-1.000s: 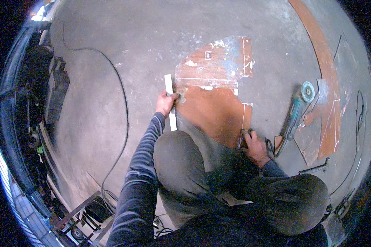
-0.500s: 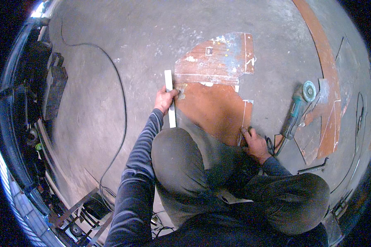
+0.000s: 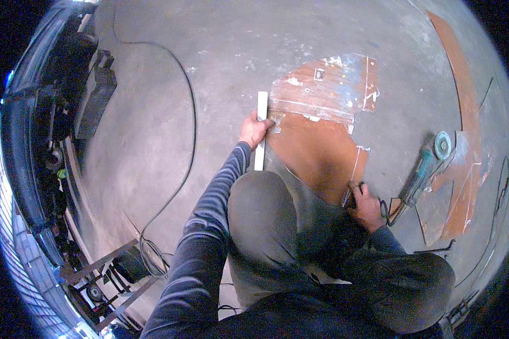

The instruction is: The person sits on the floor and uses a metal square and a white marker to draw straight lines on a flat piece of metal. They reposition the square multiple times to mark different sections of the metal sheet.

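Observation:
A rust-brown metal sheet (image 3: 316,150) with white marked lines lies in front of my knees. Its far part (image 3: 322,85) is paint-worn and speckled; whether the two parts are one bent piece or separate I cannot tell. My left hand (image 3: 254,131) is closed at the sheet's left edge, thumb on top. A narrow white bar (image 3: 262,104) runs beneath that hand, alongside the edge; whether it is gripped too is hidden. At the near right corner, my right hand (image 3: 366,208) is closed on the sheet, its fingers bent over the edge beside a white line.
To the right lies a teal angle grinder (image 3: 421,169) with its disc facing up. Beyond it are brown metal offcuts (image 3: 464,186) and a long curved strip (image 3: 452,62). A black cable (image 3: 193,113) crosses the floor at left, near a dark block (image 3: 96,99).
The whole view has swung, so the floor, sheet and grinder sit farther right in it. Both hands keep their places on the sheet.

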The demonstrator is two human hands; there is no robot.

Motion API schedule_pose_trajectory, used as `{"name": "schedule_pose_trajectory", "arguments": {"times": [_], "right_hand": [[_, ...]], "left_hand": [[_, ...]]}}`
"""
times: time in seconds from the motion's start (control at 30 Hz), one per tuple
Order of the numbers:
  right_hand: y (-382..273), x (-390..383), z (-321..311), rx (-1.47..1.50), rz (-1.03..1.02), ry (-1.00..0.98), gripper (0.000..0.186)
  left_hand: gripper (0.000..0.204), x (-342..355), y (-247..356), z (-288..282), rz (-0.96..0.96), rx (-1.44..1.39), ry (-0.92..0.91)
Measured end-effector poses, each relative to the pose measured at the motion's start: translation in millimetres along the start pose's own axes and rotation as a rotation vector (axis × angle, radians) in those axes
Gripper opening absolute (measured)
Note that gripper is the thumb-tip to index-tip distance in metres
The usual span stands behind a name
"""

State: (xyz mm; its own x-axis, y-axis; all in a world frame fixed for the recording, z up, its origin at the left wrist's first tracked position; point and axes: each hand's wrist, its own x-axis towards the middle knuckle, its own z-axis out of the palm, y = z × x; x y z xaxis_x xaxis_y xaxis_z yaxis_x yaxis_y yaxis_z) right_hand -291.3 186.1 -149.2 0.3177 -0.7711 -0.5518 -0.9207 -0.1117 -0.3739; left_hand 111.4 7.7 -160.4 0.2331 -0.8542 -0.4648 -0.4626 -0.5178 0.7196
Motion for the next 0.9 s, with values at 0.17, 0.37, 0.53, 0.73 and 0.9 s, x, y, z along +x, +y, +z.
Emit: {"name": "schedule_pose_trajectory", "arguments": {"times": [0.17,0.37,0.53,0.73,0.9], "right_hand": [[2.9,-0.3,-4.7,0.211,-0.02,0.181,0.055],[44.5,-5.7,19.2,0.753,0.054,0.363,0.033],[50.9,-9.5,27.9,1.339,0.156,0.279,0.038],[37.5,-7.2,21.6,1.431,0.243,0.224,0.039],[45.5,-2.9,25.2,1.147,0.225,0.198,0.035]], "left_hand": [[0.038,-1.8,-3.3,5.5,-0.013,-0.134,0.06],[0.037,0.0,-28.8,-7.6,-0.083,-0.164,0.195],[0.054,-2.1,-31.6,-10.4,-0.023,0.046,0.289],[0.054,-0.6,-27.3,-9.2,-0.094,0.066,0.245],[0.053,-1.2,-25.2,5.9,-0.015,0.04,0.182]]}}
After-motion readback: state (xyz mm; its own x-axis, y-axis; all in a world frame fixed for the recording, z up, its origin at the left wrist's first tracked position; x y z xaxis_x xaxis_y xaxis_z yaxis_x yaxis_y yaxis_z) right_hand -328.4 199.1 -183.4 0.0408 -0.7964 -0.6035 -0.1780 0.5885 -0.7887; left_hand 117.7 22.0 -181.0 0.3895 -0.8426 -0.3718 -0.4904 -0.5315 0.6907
